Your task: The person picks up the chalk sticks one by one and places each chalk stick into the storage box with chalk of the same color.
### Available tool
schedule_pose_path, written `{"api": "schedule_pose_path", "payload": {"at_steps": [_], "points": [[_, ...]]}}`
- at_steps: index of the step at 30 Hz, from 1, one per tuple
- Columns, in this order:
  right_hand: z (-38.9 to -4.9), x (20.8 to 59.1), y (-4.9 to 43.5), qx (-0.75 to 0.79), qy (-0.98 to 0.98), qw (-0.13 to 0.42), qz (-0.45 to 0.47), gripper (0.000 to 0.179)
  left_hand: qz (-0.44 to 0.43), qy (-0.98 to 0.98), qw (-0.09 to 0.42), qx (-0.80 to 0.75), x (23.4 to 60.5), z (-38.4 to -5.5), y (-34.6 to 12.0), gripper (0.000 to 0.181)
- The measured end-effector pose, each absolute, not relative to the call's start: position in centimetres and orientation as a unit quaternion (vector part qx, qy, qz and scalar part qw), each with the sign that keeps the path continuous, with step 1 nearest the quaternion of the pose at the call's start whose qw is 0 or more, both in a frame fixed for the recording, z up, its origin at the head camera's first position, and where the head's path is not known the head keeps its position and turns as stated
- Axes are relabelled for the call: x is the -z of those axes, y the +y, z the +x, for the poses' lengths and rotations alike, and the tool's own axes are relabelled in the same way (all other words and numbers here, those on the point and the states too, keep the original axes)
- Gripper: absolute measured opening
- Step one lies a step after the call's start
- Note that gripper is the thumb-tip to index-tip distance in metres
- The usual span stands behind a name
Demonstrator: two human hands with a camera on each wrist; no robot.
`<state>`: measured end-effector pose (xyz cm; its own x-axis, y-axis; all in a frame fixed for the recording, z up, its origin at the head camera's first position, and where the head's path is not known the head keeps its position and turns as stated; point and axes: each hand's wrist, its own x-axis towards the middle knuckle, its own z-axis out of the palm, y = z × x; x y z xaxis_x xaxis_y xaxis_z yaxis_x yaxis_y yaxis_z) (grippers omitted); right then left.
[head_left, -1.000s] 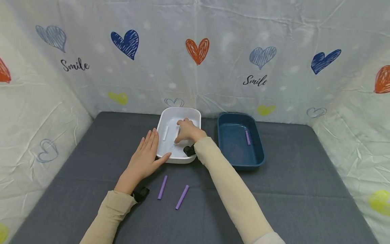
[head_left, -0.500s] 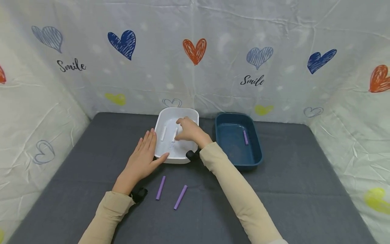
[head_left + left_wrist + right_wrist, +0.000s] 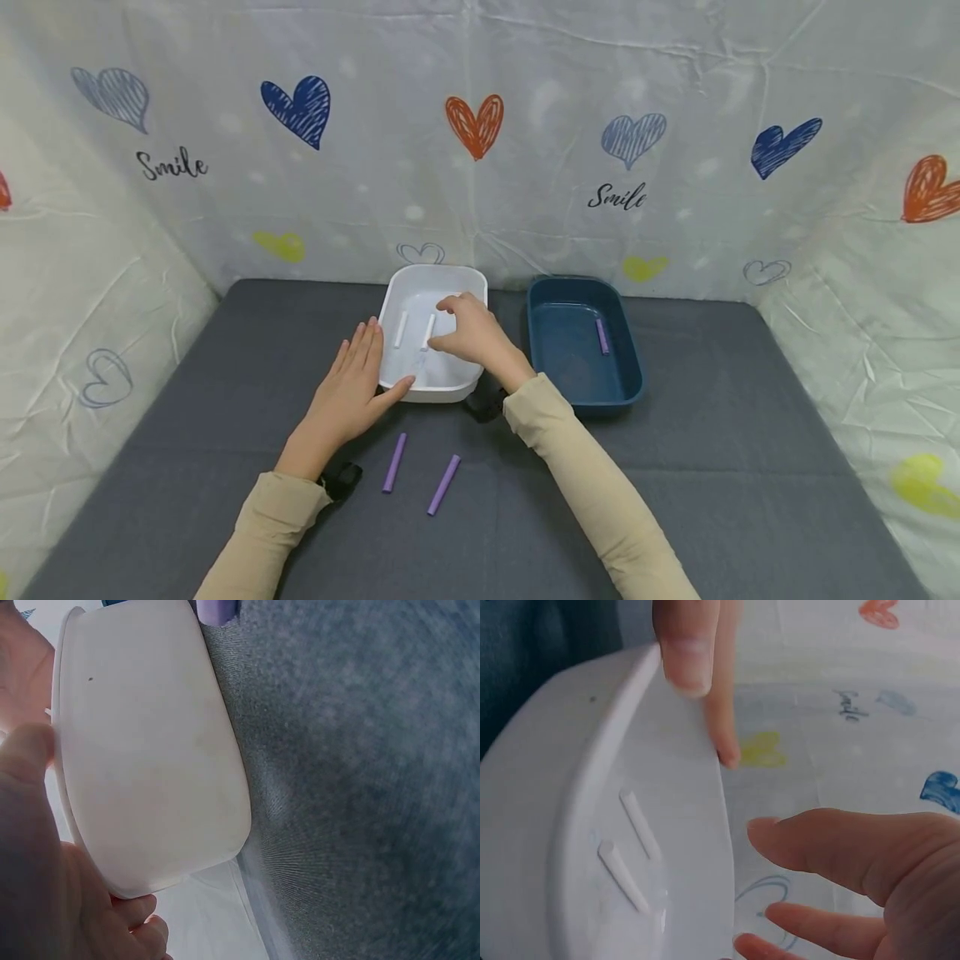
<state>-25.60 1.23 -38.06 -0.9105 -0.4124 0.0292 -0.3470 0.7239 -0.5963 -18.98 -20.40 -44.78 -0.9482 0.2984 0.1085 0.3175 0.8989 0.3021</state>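
1. Left hand (image 3: 347, 396): grip spread, fingers extended along left rim of white tray (image 3: 437, 395), thumb at near rim.
2. White sticks (image 3: 401, 330): two, lying inside tray.
3. Right hand (image 3: 478, 337): grip parted, thumb and fingers apart, above tray's right side.

One white tray (image 3: 431, 395) on the left, one dark blue tray (image 3: 566, 358) on the right: two in all. Two white sticks (image 3: 401, 330) inside the white tray. Three purple sticks (image 3: 394, 463): two on the near part of the worktop (image 3: 750, 500), one in the dark blue tray. Two dark blue hearts (image 3: 297, 111) on the far backdrop (image 3: 390, 167).
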Motion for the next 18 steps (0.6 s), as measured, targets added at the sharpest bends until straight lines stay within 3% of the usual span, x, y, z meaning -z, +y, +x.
{"api": "schedule_pose_path", "payload": {"at_steps": [18], "points": [[-22.2,36.5,3.4,0.348,0.905,0.030,-0.242,0.055,-0.157,-0.973,0.043,0.162,44.8,-18.9,-20.4,0.099]]}}
